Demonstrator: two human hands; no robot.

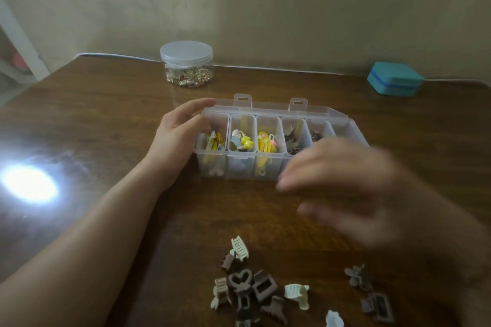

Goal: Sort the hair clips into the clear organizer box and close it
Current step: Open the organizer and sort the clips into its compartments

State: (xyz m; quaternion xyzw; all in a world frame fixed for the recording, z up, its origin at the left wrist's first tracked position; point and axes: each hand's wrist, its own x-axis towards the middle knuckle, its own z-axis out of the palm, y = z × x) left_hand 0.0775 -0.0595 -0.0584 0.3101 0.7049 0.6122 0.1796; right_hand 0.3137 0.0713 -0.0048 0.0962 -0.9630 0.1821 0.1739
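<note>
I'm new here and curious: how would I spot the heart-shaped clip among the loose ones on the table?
Start at the clear organizer box in the middle of the wooden table, then look down to the loose pile of clips at the near edge. The heart clip lies on the pile's left side: brown, with an open heart outline, unlike its boxy and comb-toothed neighbours.

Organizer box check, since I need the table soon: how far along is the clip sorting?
Partly done. The clear organizer box already holds clips in five compartments, colourful at its left, brown toward its right. In hand: the left hand rests on the box's left end; the right hand is motion-blurred, so any clip in it can't be seen. Left: the loose clips on the table, then closing the open lid.
</note>
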